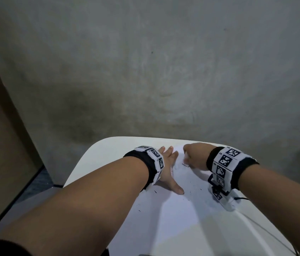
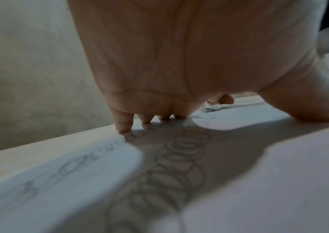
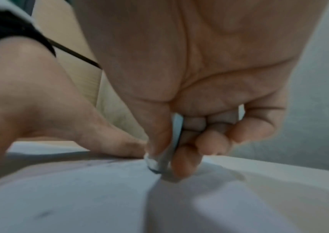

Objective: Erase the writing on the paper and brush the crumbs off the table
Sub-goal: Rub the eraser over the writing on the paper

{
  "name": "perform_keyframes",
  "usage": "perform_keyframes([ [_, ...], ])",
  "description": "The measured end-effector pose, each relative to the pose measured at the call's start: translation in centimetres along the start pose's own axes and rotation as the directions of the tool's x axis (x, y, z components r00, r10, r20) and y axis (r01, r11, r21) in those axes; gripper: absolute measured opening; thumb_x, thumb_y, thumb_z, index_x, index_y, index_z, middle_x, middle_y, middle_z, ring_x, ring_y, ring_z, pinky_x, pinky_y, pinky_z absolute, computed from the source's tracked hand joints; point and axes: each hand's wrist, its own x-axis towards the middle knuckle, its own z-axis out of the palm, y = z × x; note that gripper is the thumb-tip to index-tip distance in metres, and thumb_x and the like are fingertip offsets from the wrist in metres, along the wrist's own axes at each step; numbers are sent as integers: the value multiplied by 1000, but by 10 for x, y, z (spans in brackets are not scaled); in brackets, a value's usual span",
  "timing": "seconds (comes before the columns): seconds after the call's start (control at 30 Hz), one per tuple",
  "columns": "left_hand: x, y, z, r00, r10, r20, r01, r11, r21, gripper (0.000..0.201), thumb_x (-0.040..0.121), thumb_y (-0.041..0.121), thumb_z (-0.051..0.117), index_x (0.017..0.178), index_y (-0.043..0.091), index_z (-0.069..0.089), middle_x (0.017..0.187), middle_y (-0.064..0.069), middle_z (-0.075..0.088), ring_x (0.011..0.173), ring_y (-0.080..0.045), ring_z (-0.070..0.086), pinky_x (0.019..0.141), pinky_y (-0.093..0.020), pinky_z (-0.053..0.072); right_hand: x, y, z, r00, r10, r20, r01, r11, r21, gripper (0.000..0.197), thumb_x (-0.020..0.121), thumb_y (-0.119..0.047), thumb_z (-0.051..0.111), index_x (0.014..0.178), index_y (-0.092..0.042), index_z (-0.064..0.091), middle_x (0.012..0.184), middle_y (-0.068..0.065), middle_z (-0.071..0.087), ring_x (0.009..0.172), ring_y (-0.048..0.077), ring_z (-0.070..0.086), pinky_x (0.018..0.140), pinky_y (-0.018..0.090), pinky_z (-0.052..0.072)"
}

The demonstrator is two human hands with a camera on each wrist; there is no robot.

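A white sheet of paper [image 1: 180,206] lies on the white table [image 1: 94,159]. My left hand [image 1: 169,163] lies flat on the paper's far left part, fingers straight and thumb spread toward me. Pencil loops [image 2: 181,151] run across the paper [image 2: 269,181] under that palm. My right hand [image 1: 191,154] pinches a white eraser [image 3: 159,164] between thumb and fingers, its dirty tip pressed on the paper [image 3: 79,197] close to the left hand's fingers. Dark eraser crumbs [image 1: 194,189] are scattered over the sheet near my left thumb.
A grey concrete wall [image 1: 164,71] stands right behind the table's far edge. A brown panel [image 1: 1,145] rises at the left. A thin black cable [image 1: 241,198] trails from my right wrist band across the table's right side.
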Motion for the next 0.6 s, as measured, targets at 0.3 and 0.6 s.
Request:
perform_keyframes([
  [0.3,0,1,0,1000,-5,-5,5,1000,-21,136,61,83,66,154,28,-17,162,3,-22,150,-25,-17,118,-57,5,5,-10,-4,996,-51,70,65,975,-212,23,94,-21,49,115,-17,57,119,2,63,102,23,59,83,32,45],
  [0.6,-9,4,-6,1000,-4,5,4,1000,-29,129,66,78,68,156,28,-10,163,2,-21,150,-25,-16,120,-56,6,10,-12,0,993,-62,100,83,973,-217,28,94,-20,52,122,-17,56,123,2,60,113,23,57,88,32,44],
])
